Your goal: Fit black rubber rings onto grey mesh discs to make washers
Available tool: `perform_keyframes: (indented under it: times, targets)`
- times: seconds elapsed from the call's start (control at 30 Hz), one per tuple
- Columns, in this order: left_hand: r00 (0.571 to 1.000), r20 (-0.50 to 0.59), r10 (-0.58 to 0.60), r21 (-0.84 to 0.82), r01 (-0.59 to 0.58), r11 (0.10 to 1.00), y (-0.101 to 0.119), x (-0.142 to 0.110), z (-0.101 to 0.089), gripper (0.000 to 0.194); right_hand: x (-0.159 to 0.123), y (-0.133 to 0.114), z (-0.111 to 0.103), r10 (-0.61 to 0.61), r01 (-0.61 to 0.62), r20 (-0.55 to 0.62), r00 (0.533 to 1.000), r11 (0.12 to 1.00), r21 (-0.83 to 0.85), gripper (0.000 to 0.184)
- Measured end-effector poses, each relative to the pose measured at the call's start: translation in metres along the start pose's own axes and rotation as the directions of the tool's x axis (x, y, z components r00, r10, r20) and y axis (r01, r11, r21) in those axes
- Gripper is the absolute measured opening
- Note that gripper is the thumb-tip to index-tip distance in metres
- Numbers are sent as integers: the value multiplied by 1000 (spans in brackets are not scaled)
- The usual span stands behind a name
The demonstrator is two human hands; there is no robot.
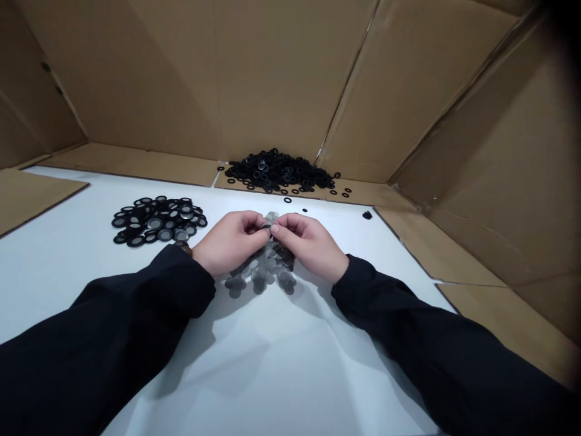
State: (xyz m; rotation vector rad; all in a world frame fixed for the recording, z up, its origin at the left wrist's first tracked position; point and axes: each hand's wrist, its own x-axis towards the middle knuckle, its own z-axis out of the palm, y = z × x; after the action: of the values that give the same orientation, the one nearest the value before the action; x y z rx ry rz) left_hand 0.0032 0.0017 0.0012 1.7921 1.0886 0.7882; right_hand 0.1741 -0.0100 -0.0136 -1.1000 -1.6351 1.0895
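A small black ring point(267, 227) sits pinched between the fingertips of both hands, right at the spot where they meet (exact grip hard to see, fingers cover most of it). Left hand point(231, 241) comes in from the left and right hand point(311, 245) from the right, both curled narrow around the ring, knuckles up, almost touching each other. Directly under and around the hands lies a loose scatter of grey metal discs point(267, 266), some overlapping, spreading toward the person and partly hidden by the fingers. Just left of the left hand is a flatter group of black rings with grey metal centres point(157, 219), close to but not touching the hand. Farther ahead, well apart from the hands, is a big heap of loose black rings point(276, 171) on a cardboard flap point(363, 195), with a few strays around its edge and one single ring point(287, 199) out on the white tabletop point(91, 284). A small black clump point(367, 215) lies off to the right near the edge. Both forearms wear black sleeves point(136, 303). Cardboard walls point(204, 79) surround the tabletop at the back and sides.
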Motion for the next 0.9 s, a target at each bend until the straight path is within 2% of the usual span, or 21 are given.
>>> perform_keyframes:
  times: [0.1,0.27,0.4,0.5,0.6,0.77,0.9]
  targets:
    - [999,-29,19,31,-19,999,0,1,0,15,0,2,-2,-32,33,12,999,994,-100,25]
    - [991,-126,40,21,-38,999,5,1,3,15,-1,3,0,-88,74,-50,995,968,-239,22]
    - [989,-143,37,6,-36,999,7,1,4,15,-2,3,3,-104,84,-83,991,973,-214,20]
    - [997,-76,30,-25,-31,999,6,2,4,16,-3,4,4,-83,64,-117,990,985,-158,22]
    - [999,-30,16,-59,-18,998,4,2,3,17,-2,6,3,-57,46,-102,993,994,-104,25]
    - [995,-95,-13,-70,7,998,6,1,4,11,0,6,2,-83,70,-100,992,990,-125,24]
    - [997,-76,-15,-88,8,996,8,1,5,11,-3,4,4,-116,98,-128,985,985,-139,17]
